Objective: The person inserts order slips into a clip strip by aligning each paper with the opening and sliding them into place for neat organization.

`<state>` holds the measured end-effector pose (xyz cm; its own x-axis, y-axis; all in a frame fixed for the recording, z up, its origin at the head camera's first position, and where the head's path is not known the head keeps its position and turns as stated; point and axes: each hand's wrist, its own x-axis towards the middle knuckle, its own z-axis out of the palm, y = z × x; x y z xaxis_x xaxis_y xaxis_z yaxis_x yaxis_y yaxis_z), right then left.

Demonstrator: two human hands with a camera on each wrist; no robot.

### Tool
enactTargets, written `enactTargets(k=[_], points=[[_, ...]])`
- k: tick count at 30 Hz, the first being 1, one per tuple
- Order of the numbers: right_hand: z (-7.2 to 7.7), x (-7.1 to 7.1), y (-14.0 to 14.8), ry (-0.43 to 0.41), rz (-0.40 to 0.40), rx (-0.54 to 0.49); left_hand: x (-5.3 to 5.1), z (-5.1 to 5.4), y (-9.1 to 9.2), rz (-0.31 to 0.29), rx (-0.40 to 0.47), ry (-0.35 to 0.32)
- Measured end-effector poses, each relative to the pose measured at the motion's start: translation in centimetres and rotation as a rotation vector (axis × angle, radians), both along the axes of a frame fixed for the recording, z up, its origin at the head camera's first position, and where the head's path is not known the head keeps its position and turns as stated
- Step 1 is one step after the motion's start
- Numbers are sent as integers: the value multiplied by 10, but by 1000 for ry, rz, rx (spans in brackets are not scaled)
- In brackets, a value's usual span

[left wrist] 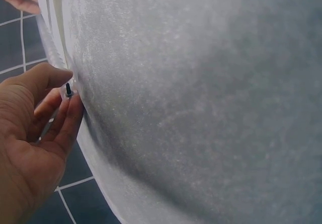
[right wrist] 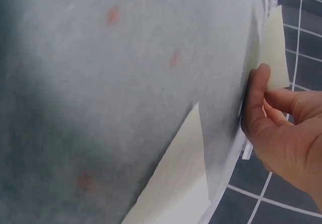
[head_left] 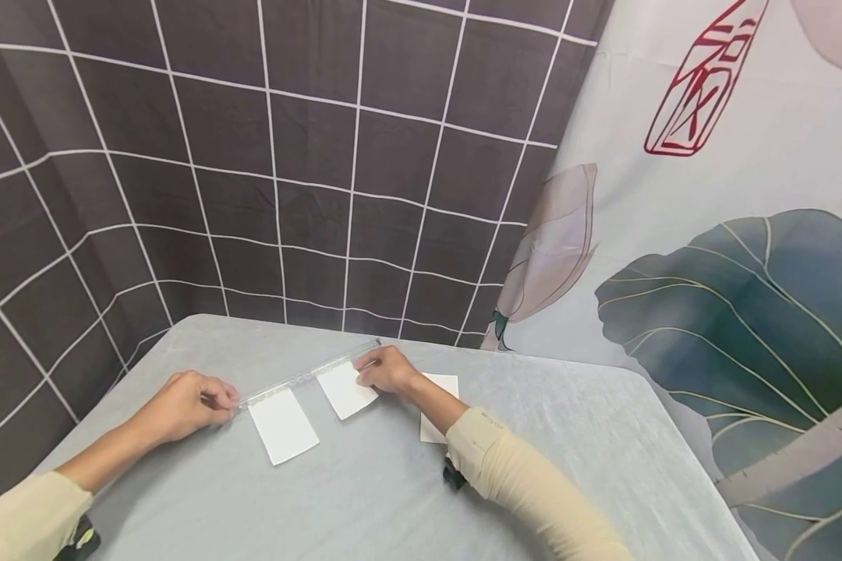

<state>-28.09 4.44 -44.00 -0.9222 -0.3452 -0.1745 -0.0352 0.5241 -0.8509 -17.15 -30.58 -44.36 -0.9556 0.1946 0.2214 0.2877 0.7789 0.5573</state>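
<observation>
I see the left hand [head_left: 191,407] pinching the clear strip [head_left: 291,383], the right hand [head_left: 387,369] pinching the middle card [head_left: 341,393] beside it. Between grips, left card [head_left: 284,428] aligned; rightward, right card [head_left: 431,431] apparently outstanding.

The pale grey, cloth-covered worktop [head_left: 589,467] spreads under the fingers [right wrist: 256,90]. Beyond them, and round to their left, hangs a dark curtain [head_left: 316,148] with white grid lines. To their right, a pale curtain [head_left: 620,206] bears a red seal mark [head_left: 698,93], a pinkish lotus bud [head_left: 550,249] and a large blue-green lotus leaf [head_left: 751,296].
</observation>
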Motion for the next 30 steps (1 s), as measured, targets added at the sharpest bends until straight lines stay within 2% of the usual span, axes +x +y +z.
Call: enactTargets(k=[11,30], points=[[-2,5,-10,-1,-6,-1,-1,-3,-2,-28,-4,15],[0,15,-23,-18,6,-23,-1,-1,-1,-23,-12,19]])
